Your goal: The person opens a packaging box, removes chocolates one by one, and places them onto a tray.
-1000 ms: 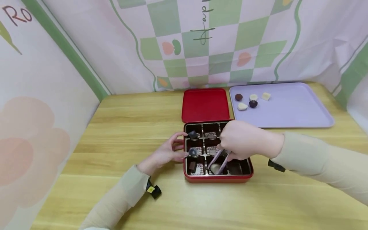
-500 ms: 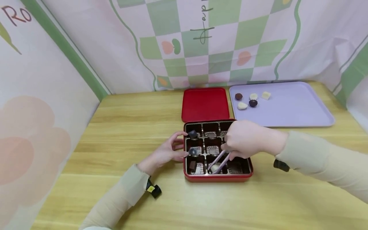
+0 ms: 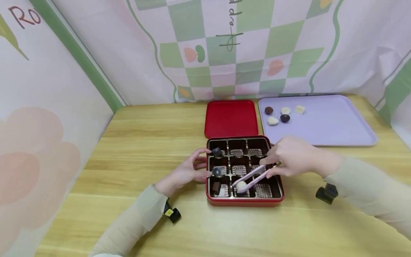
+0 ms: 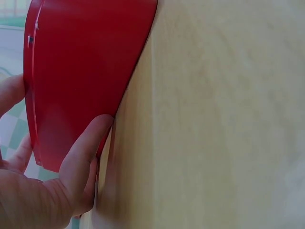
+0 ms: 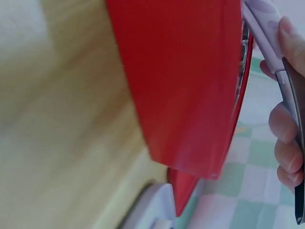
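Observation:
A red tin (image 3: 245, 202) with a dark divided insert stands on the table. In the head view my left hand (image 3: 183, 174) rests its fingertips and thumb against the tin's left wall. My right hand (image 3: 290, 157) holds a pair of tongs (image 3: 255, 180), whose lilac arms reach down into the front middle compartment. A white chocolate (image 3: 241, 186) lies between the tong tips there. Down the left column sit a dark chocolate (image 3: 217, 152), a round dark one (image 3: 216, 172) and a brown one (image 3: 216, 187). The right wrist view shows the tongs' metal handle (image 5: 290, 102) in my curled fingers.
Behind the tin lies a flat red lid (image 3: 231, 119). A lilac tray (image 3: 327, 121) at the back right bears several white and dark chocolates near its left end. A patterned cloth (image 3: 221, 75) hangs along the table's back edge.
My right hand has shifted to the right and the tongs now slant lower across the tin. More of the white chocolate shows. My left hand keeps its place at the tin.

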Action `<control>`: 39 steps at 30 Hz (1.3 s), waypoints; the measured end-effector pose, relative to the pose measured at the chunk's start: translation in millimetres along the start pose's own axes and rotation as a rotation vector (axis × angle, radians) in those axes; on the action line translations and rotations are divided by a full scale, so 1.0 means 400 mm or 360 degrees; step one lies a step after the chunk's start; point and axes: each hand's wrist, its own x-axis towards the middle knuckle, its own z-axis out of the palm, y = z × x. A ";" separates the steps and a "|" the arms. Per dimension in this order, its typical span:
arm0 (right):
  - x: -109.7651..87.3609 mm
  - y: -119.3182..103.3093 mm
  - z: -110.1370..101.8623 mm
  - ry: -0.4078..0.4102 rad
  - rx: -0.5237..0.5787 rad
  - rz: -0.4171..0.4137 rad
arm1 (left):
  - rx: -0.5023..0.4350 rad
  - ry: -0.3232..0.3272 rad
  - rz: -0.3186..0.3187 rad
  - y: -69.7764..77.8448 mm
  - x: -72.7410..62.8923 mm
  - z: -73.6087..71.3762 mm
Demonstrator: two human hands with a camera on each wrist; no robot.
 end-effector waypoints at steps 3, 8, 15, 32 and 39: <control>-0.022 0.005 0.011 0.0095 0.0067 0.0052 | -0.0008 -0.0001 -0.0004 0.000 0.000 0.001; -0.049 0.013 0.016 0.0187 0.0112 0.0198 | -0.0005 0.0001 -0.0006 0.000 -0.002 0.002; -0.090 0.022 0.022 0.0303 0.0060 0.0402 | 0.0004 -0.0004 -0.0007 0.001 -0.005 0.003; -0.249 0.087 0.011 0.0409 -0.0180 0.0941 | -0.0002 -0.0014 0.0003 0.001 -0.003 0.003; -0.304 0.117 0.002 0.0371 -0.0244 0.1131 | -0.0011 -0.0024 0.0011 -0.003 -0.002 0.002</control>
